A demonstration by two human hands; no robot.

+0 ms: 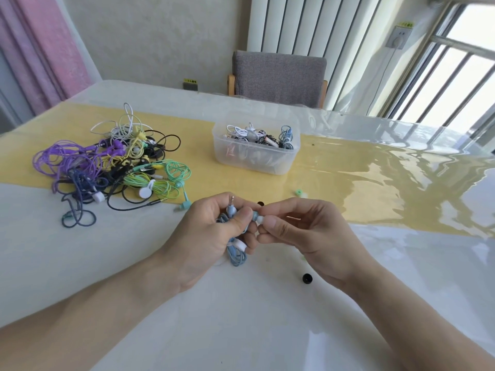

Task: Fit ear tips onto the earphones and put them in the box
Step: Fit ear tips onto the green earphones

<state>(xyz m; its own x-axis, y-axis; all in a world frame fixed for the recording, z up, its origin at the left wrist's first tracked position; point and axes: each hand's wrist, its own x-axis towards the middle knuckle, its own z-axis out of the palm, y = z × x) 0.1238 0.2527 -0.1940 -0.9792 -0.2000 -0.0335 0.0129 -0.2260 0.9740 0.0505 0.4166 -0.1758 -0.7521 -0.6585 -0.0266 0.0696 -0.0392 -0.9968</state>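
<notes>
The left hand (214,236) is gripping a coiled bundle of pale blue earphones (235,253), its thin rubbery cord looping out below the palm and a slim metal jack plug (232,204) sticking up past the knuckles, so the bundle's long axis is running roughly up and away from the person. One rounded blue earbud is poking sideways toward the right hand (302,231), which is pinching a small soft white ear tip (260,218) against the bud's end between thumb and forefinger. All this is hovering over a glossy white table (241,317) crossed by a yellow strip under clear film. Farther back, a translucent plastic box (254,159) with rounded corners is holding wound earphones, and a tangled pile of earphones (112,164) is lying to the left. A black ear tip (307,278) and a green ear tip (299,193) are resting loose nearby.
</notes>
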